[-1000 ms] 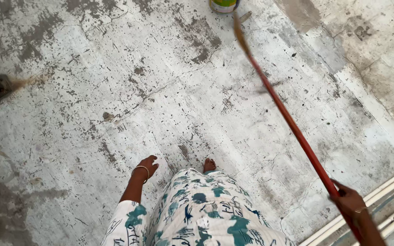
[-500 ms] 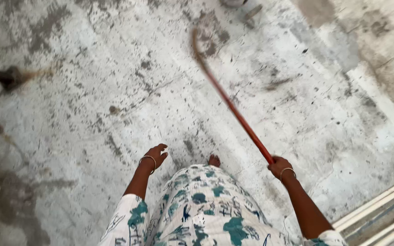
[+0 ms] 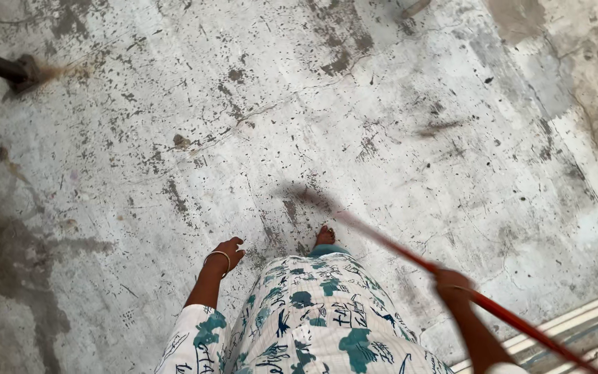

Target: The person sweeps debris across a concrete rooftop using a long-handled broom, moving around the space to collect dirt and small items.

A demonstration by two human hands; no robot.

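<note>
A worn concrete floor (image 3: 396, 111), pale and flecked with dark stains and hairline cracks, spreads out ahead of both hands and fills nearly the whole view from the head camera. Below the hands, the person's white garment with teal and black print (image 3: 306, 318) covers the lower middle of the frame, with one bare foot (image 3: 324, 236) showing just past its hem, between the two hands. Pale pipes or rails (image 3: 576, 332) run along the floor to the outside of the right hand. The right hand (image 3: 451, 282) is clenched around a long red stick (image 3: 506, 315), which slants from behind that hand forward and across toward the foot, its far end blurred. The left hand (image 3: 228, 251), a thin bangle at the wrist, hangs released with fingers loosely curled, holding nothing, just beside the garment. Far ahead of the left hand, a dark tool with brownish bristles (image 3: 15, 69) lies on the floor.
</note>
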